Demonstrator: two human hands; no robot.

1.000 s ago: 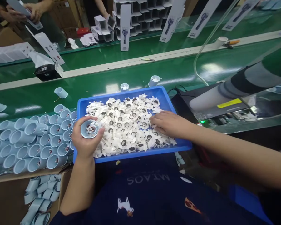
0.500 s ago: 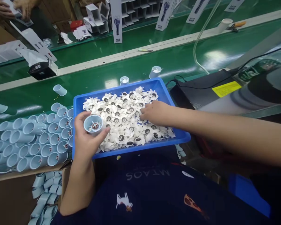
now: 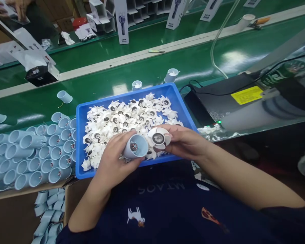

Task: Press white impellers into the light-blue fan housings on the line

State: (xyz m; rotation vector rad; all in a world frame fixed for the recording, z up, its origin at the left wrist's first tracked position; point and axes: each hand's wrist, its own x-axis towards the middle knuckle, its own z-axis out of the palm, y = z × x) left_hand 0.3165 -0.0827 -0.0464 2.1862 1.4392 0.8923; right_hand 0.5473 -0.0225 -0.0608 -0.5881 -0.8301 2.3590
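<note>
My left hand (image 3: pixel 117 159) is wrapped round a light blue cylindrical housing (image 3: pixel 140 146), tilted so its open end faces right and a small motor part shows inside. In my right hand (image 3: pixel 184 140) is a white fan impeller (image 3: pixel 159 138), pinched at its edge with the dark round hub turned toward me. The impeller is beside the housing's mouth, outside it. Beneath both hands lies a blue tray (image 3: pixel 80 142) heaped with loose white impellers (image 3: pixel 124 117).
Many blue housings (image 3: pixel 35 156) lie stacked at left, with more in a carton (image 3: pixel 49 210) below. Two blue cups (image 3: pixel 171 75) stand behind the tray. A black box (image 3: pixel 218 98) with cables sits at right. Across the bench are white boxes (image 3: pixel 122 23) and another person's hands (image 3: pixel 19 8).
My right hand has come up out of the impeller heap holding one impeller. My left hand has moved right with the housing and tipped it toward the right hand.
</note>
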